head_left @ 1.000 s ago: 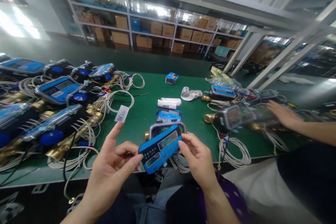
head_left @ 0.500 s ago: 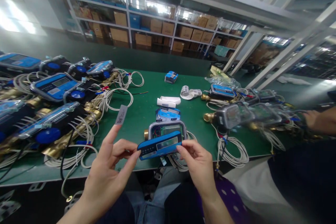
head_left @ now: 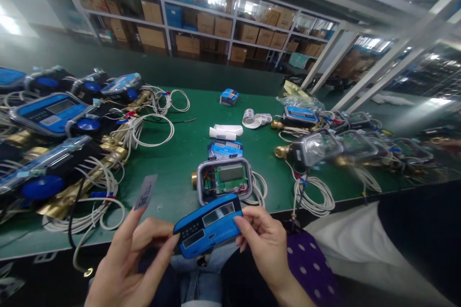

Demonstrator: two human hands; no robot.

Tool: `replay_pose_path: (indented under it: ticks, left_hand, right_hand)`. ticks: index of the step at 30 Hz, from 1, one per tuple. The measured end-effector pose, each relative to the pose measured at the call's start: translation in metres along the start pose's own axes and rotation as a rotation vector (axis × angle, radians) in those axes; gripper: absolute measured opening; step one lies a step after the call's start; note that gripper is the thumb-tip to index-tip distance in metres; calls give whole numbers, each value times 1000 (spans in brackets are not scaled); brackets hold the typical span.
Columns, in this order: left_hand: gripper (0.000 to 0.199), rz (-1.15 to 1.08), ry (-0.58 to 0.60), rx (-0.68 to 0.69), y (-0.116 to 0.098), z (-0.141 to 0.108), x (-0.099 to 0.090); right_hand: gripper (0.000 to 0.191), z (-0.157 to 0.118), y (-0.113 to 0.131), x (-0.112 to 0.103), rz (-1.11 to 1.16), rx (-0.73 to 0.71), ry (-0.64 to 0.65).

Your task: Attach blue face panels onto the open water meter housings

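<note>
A blue faceplate [head_left: 211, 226] with a window is held tilted by its two ends. My left hand [head_left: 139, 254] pinches its left end between thumb and a finger, while the raised index finger bears a grey label [head_left: 147, 191] at its tip. The right end is pinched by my right hand [head_left: 264, 244]. Just beyond the plate lies an open meter housing [head_left: 225, 180], its green circuit board and display showing, with a brass fitting at its left and a coiled white cable at its right. More blue faceplates [head_left: 225, 149] lie behind the housing.
Many meters with cables crowd the left [head_left: 59, 112]; others stand at the right [head_left: 317, 148]. A strapped blue stack [head_left: 229, 97], a label roll [head_left: 254, 118] and white paper [head_left: 226, 132] lie further back. At right is a person's dark sleeve [head_left: 421, 230].
Both hands have drawn the faceplate down toward me and tilted its face upward, uncovering the circuit board in the housing. The view has shifted slightly, and the other person's hand at right has moved away.
</note>
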State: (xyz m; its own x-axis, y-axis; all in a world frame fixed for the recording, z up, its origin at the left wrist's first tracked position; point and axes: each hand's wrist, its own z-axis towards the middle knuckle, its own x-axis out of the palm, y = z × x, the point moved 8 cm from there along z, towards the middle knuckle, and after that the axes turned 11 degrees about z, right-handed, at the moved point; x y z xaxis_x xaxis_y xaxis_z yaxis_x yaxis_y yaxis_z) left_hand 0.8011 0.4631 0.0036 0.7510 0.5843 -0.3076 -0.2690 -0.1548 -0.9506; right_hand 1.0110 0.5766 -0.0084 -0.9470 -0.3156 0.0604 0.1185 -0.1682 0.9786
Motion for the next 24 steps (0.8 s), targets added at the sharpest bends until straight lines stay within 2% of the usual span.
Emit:
replay_pose_path:
  ticks: [2, 5, 7, 8, 11, 18, 24]
  left_hand:
    - [75, -47, 92, -88, 5, 10, 6]
    - [64, -193, 340, -267, 11, 21, 20]
    - [54, -363, 461, -326, 9, 25, 27]
    - [51, -444, 507, -339, 7, 25, 30]
    - [49, -566, 598, -336, 2, 23, 41]
    - [47, -510, 463, -331, 7, 23, 46]
    - [48, -512, 438, -336, 5, 26, 46]
  right_hand:
    - [8, 2, 8, -7, -1, -69, -52]
    - [2, 8, 26, -30, -10, -212, -237]
    - [6, 14, 30, -43, 89, -224, -343]
    - [8, 17, 30, -45, 145, -215, -357]
    - [8, 24, 31, -36, 222, -191, -298]
    - [5, 27, 24, -7, 231, -142, -193]
    - [10, 33, 14, -3, 246, -94, -208]
